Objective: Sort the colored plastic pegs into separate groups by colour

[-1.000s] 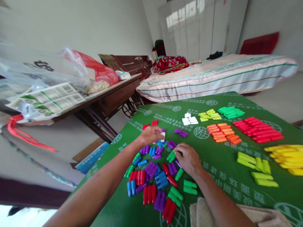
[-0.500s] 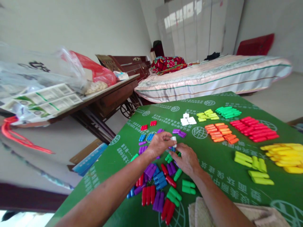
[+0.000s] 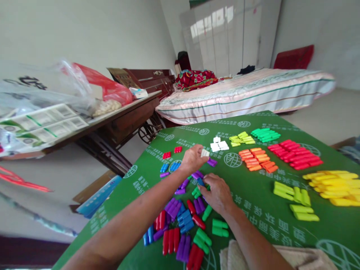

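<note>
My left hand point(image 3: 193, 159) pinches a small white plastic piece point(image 3: 205, 153) of joined short tubes, raised over the green table point(image 3: 180, 129). Lower and to the right, my right hand point(image 3: 218, 192) has its thumb and fingers closed around a blue tube piece point(image 3: 200, 182). Beneath and in front of the hands lie mixed purple, green, red and blue tube pieces, among them a blue set point(image 3: 186, 221) and a purple set point(image 3: 183, 247). A small group of white pieces point(image 3: 219, 144) rests beyond my left hand. Some pieces are hidden under my hands.
Sorted by colour on the right are orange point(image 3: 257, 159), red point(image 3: 295, 153), yellow point(image 3: 333, 185) and green point(image 3: 266, 134) pieces. A beige cloth point(image 3: 303, 258) lies at the near edge. A side table with bags stands left; a bed point(image 3: 244, 93) is beyond.
My left hand has moved away from my right hand, forward, carrying the white piece toward the white group. My right hand stays low with the blue piece. The view has shifted slightly.
</note>
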Demonstrator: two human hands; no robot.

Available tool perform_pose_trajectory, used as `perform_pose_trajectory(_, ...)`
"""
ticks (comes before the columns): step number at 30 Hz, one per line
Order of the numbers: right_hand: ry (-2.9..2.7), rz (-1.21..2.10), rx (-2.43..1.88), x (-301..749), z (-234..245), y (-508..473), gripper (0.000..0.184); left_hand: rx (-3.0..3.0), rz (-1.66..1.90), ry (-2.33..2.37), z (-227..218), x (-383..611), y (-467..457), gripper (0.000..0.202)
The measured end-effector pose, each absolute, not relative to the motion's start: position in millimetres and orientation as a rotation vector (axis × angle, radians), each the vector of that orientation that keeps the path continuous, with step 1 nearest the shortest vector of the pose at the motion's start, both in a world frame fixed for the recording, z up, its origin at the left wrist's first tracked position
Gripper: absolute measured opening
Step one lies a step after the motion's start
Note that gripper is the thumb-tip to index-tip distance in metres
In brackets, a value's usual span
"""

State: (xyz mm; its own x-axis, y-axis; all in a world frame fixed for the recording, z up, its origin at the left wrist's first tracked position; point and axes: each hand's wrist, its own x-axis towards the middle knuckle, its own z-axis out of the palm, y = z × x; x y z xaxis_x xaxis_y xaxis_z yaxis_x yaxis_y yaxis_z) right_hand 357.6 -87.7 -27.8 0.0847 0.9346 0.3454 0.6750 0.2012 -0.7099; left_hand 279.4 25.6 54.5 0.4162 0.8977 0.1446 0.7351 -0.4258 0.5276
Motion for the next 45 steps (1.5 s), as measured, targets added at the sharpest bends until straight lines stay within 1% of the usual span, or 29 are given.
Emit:
perform_pose_trajectory(2, -1.659, 0.401, -1.539, 357.2, -27.9, -87.7, 0.008, 2.533, 0.406, 1.432, 57.4, 297.0, 39.0, 0.038)
perform_pose_trajectory(4, -1.650, 0.412, -1.538, 356.8, -27.5, -87.9, 0.006, 2.648, 0.298, 1.437, 58.3, 316.0, 51.8, 0.032)
perform_pose_trajectory(11, -1.638, 0.423, -1.568, 356.0, -24.0, -87.0, 0.004, 2.786, 0.094, 1.329, 51.2, 371.5, 85.5, 0.034)
perform_pose_trajectory(18, -1.638, 0.418, -1.585, 355.4, -23.1, -86.1, 0.003, 2.874, -0.063, 1.244, 43.3, 390.7, 100.7, 0.030)
perform_pose_trajectory(27, -1.641, 0.416, -1.598, 355.4, -22.0, -86.8, 0.004, 2.908, -0.123, 1.262, 42.2, 394.6, 103.9, 0.030)
perform_pose_trajectory(34, -1.639, 0.402, -1.590, 355.3, -23.6, -87.6, 0.005, 2.913, -0.090, 1.251, 41.4, 392.0, 105.8, 0.034)
perform_pose_trajectory(40, -1.650, 0.405, -1.570, 356.3, -26.6, -87.8, 0.006, 2.925, -0.003, 1.245, 60.2, 366.7, 101.9, 0.039)
perform_pose_trajectory(45, -1.657, 0.416, -1.561, 358.0, -27.5, -88.9, 0.005, 2.930, -0.024, 1.233, 76.1, 315.5, 89.0, 0.037)
